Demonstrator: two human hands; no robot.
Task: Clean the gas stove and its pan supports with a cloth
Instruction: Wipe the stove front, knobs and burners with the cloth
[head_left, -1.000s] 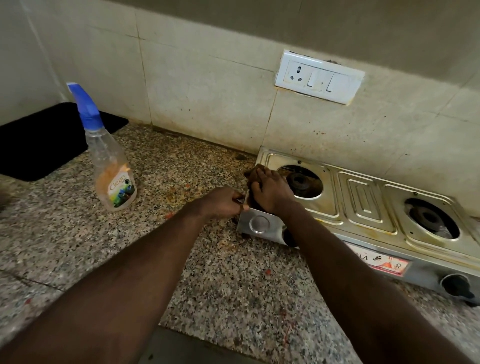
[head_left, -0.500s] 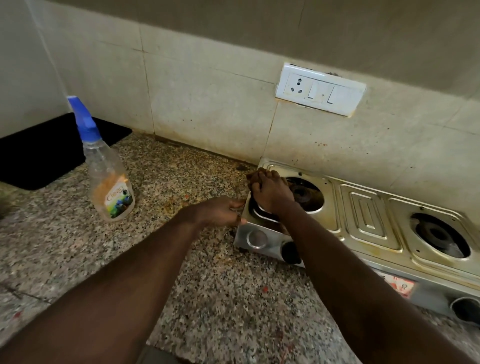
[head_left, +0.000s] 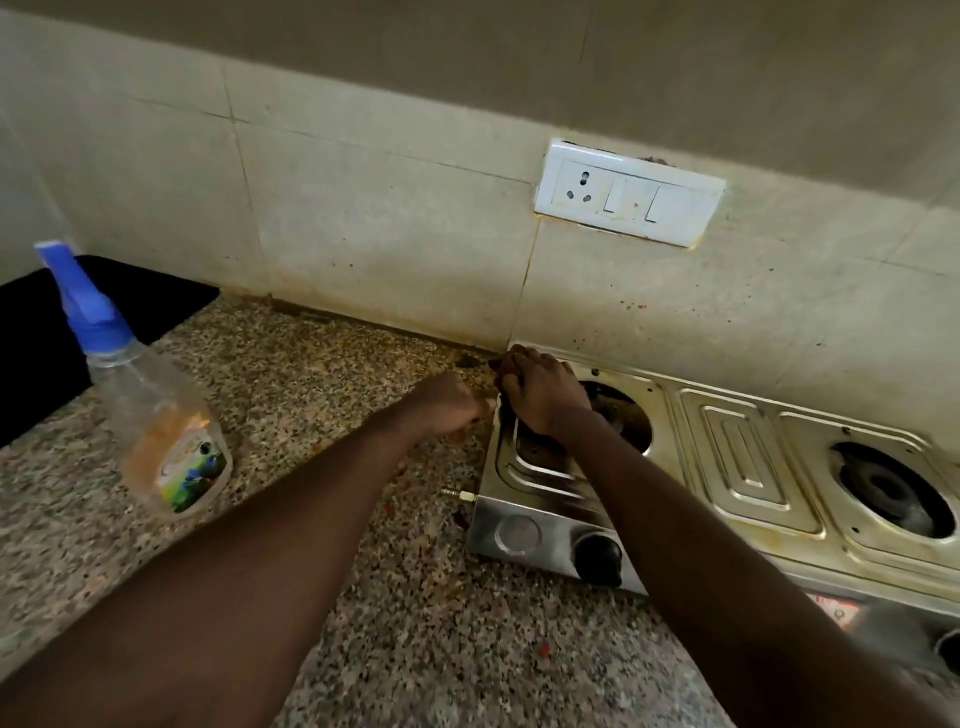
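— What does the right hand grip?

— The right hand (head_left: 540, 392) is curled down over a dark cloth (head_left: 508, 365). Only a bunched bit of it shows past the fingertips. The hand presses it onto the far left corner of the stove (head_left: 737, 467), just beside the left burner hole (head_left: 626, 423).

— And the left hand?

— The left hand (head_left: 452, 410) lies against the stove's left edge, close to the right one. It is blurred, so nobody can tell whether its fingers grip the rim or only rest there.

— Where does the stove stand?

— It stands on a speckled stone counter (head_left: 363, 597), with its back against the tiled wall (head_left: 363, 234). Its steel top is stained. A second burner hole (head_left: 893, 491) sits toward the right end. A black knob (head_left: 597, 558) shows on the front, below the right forearm. A small brass fitting (head_left: 460, 494) sticks out of the left side.

— What else is there?

— A clear spray bottle (head_left: 161, 441) with a blue trigger top stands on the counter, well apart to the left of the hands. Behind it lies a flat black panel (head_left: 31, 364). A white switch plate (head_left: 628, 195) sits on the wall above the stove.
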